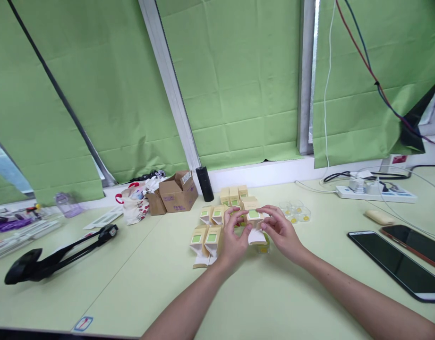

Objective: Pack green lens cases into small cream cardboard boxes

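The left hand point(236, 236) and right hand point(279, 231) are part-closed, fingers curled, holding a small box point(254, 218) between them above the table point(139, 288), its flap hanging toward the near side. More boxes point(212, 237) stand just left and beyond; clear cups point(295, 212) sit to the far right.

Two hands point(254, 232) holding a small carton point(253, 216), apparently open, similar cartons point(205, 236) nearby
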Tool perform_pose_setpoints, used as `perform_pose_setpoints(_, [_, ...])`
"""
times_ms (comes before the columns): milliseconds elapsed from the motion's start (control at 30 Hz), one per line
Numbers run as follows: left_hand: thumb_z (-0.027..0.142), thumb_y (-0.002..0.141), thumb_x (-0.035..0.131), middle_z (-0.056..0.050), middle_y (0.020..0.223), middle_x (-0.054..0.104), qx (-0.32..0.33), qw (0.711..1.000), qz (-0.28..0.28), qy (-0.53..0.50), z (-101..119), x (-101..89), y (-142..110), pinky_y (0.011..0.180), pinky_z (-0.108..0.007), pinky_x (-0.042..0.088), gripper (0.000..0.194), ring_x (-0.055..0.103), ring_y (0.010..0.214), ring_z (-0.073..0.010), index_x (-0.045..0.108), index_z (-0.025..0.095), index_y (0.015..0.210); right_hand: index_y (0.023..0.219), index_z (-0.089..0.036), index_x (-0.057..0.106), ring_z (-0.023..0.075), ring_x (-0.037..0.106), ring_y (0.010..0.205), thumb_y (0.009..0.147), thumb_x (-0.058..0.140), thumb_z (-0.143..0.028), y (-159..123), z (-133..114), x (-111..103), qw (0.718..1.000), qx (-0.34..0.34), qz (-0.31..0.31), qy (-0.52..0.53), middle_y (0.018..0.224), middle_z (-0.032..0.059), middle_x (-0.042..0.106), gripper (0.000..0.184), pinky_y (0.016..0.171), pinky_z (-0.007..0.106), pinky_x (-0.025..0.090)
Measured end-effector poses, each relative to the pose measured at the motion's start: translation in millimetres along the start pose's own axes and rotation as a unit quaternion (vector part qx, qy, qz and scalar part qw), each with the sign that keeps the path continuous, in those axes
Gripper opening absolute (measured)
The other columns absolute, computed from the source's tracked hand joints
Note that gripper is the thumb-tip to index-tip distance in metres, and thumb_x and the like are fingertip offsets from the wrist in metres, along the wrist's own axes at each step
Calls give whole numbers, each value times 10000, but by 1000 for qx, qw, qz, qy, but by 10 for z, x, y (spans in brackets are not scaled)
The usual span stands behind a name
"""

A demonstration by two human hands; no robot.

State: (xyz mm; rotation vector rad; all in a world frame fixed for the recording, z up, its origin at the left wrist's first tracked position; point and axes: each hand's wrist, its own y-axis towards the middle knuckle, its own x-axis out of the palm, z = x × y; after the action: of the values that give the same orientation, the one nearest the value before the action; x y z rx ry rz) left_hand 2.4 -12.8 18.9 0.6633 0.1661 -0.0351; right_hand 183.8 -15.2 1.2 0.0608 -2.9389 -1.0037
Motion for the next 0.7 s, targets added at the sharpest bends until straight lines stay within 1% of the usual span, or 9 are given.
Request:
perform_pose_setpoints(100, [354, 924, 747, -89, 1409, 506, 0, 1000, 1, 3, 7, 2, -1, 961, -401, 567, 285, 684, 986, -193, 719, 299, 1202, 1265, -327, 698, 155, 687, 797, 972, 671, -417, 5, 8, 4, 1000, 1, 6, -2, 1354, 105, 488, 308, 824, 418, 653])
perform_pose_setpoints(200, [349, 931, 733, -98, 1413, 495, 4, 1000, -4, 11, 28, 7, -3, 977, -417, 558, 288, 671, 1048, -219, 710, 291, 1212, 1262, -326, 701, 159, 700, 809, 983, 652, -396, 9, 18, -1, 1000, 0, 10, -11, 1353, 102, 491, 291, 820, 415, 651])
perform_pose_setpoints(300, [368, 943, 713, -111, 1417, 475, 18, 1000, -19, 15, 57, 3, -4, 1014, -437, 539, 333, 621, 1196, -276, 686, 294, 1266, 1263, -321, 699, 175, 718, 852, 993, 636, -393, 18, 34, -12, 1000, -2, 12, -15, 1361, 104, 496, 287, 823, 412, 650])
perform_pose_setpoints(367, [412, 971, 668, -118, 1426, 463, 33, 999, -41, 14, 77, -13, -6, 1066, -450, 509, 384, 536, 1333, -314, 656, 305, 1340, 1269, -319, 694, 182, 726, 873, 993, 635, -391, 26, 45, -22, 1000, -1, 17, -13, 1363, 104, 498, 291, 822, 406, 651])
perform_pose_setpoints(433, [474, 999, 607, -126, 1473, 430, 46, 996, -74, 7, 91, -35, -8, 1139, -481, 456, 461, 435, 1438, -338, 601, 317, 1433, 1281, -317, 688, 185, 727, 879, 995, 632, -389, 34, 52, -33, 1000, -2, 24, -15, 1370, 107, 500, 300, 818, 402, 652])
perform_pose_setpoints(500, [549, 994, 584, -132, 1538, 372, 51, 993, -108, -4, 92, -56, -11, 1207, -527, 384, 573, 349, 1501, -362, 525, 322, 1517, 1291, -316, 682, 183, 723, 870, 997, 627, -385, 39, 53, -42, 999, -3, 32, -21, 1384, 112, 499, 307, 809, 401, 653])
perform_pose_setpoints(567, [634, 942, 623, -139, 1579, 318, 53, 989, -136, -15, 77, -67, -14, 1248, -565, 318, 728, 270, 1542, -389, 452, 316, 1574, 1294, -318, 680, 178, 716, 856, 996, 625, -378, 41, 45, -47, 999, -3, 38, -25, 1389, 112, 500, 309, 799, 400, 653])
perform_pose_setpoints(633, [683, 871, 691, -140, 1598, 285, 53, 987, -153, -17, 55, -65, -17, 1267, -579, 278, 867, 217, 1563, -403, 402, 314, 1600, 1293, -320, 679, 173, 711, 846, 995, 625, -378, 40, 31, -47, 999, 1, 40, -27, 1383, 108, 502, 308, 798, 398, 652])
perform_pose_setpoints(700, [682, 833, 740, -133, 1602, 271, 48, 987, -155, -12, 40, -54, -19, 1274, -567, 266, 925, 218, 1561, -392, 379, 320, 1604, 1291, -319, 680, 171, 710, 854, 997, 624, -390, 35, 17, -42, 999, 8, 39, -30, 1375, 104, 502, 308, 814, 395, 647])
